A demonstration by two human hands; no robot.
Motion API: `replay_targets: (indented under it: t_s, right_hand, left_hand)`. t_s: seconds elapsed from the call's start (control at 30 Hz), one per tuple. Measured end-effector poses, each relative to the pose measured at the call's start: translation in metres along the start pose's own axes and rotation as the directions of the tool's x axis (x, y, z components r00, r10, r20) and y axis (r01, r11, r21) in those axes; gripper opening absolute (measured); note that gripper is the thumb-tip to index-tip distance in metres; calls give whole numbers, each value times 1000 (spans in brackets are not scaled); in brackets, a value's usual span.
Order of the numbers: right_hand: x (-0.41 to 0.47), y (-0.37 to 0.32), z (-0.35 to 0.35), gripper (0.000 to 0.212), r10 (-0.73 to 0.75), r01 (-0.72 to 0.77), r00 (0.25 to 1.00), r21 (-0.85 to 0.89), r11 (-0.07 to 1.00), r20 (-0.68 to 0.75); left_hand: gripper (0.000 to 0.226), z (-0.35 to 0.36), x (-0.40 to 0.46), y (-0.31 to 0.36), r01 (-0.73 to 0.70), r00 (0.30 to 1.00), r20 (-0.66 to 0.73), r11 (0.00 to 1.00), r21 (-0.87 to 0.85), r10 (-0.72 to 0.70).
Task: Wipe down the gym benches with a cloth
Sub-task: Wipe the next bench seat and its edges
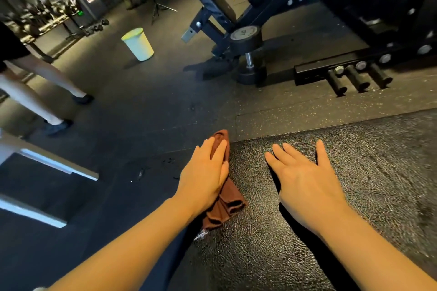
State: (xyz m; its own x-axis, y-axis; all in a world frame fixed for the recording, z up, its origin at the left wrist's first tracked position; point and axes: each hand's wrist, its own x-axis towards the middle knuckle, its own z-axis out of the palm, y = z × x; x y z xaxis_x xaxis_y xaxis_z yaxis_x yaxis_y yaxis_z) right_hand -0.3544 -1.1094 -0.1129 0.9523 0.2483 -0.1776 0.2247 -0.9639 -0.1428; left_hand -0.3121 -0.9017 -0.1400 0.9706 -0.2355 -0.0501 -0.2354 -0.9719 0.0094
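Note:
A black textured bench pad (354,172) fills the lower right of the head view. A brown cloth (225,208) lies bunched along the pad's left edge. My left hand (204,172) presses flat on the cloth with straight fingers, and the cloth's ends stick out beyond the fingertips and below the wrist. My right hand (305,179) rests flat on the bare pad a little to the right, fingers spread, holding nothing.
Another bench (212,4) and a black rack frame (354,30) stand beyond the pad, with a dumbbell (247,54) upright on the floor. A pale bucket (138,43) sits on the floor at left. A person's legs (35,92) are at far left.

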Motion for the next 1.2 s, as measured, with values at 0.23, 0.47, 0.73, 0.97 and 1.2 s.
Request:
replay_targets:
  t_s: [0.23, 0.47, 0.73, 0.97, 1.2]
  right_hand:
    - [-2, -2, 5, 63, -38, 40, 999, 50, 998, -35]
    - [-12, -20, 14, 60, -78, 79, 996, 41, 996, -37]
    - [-17, -14, 39, 60, -39, 50, 984, 55, 997, -174]
    - [-19, -10, 47, 59, -42, 60, 973, 74, 995, -228]
    - [-21, -11, 48, 59, -54, 67, 967, 44, 997, -249]
  left_hand:
    - [59, 2, -36, -9, -192, 979, -49, 979, 59, 195]
    - [62, 7, -26, 2, 34, 997, -67, 997, -70, -39]
    - [53, -2, -26, -30, 154, 987, -47, 987, 36, -152]
    - [53, 8, -84, 8, -267, 960, -79, 963, 27, 269]
    - [47, 8, -68, 11, 6, 973, -231, 998, 57, 7]
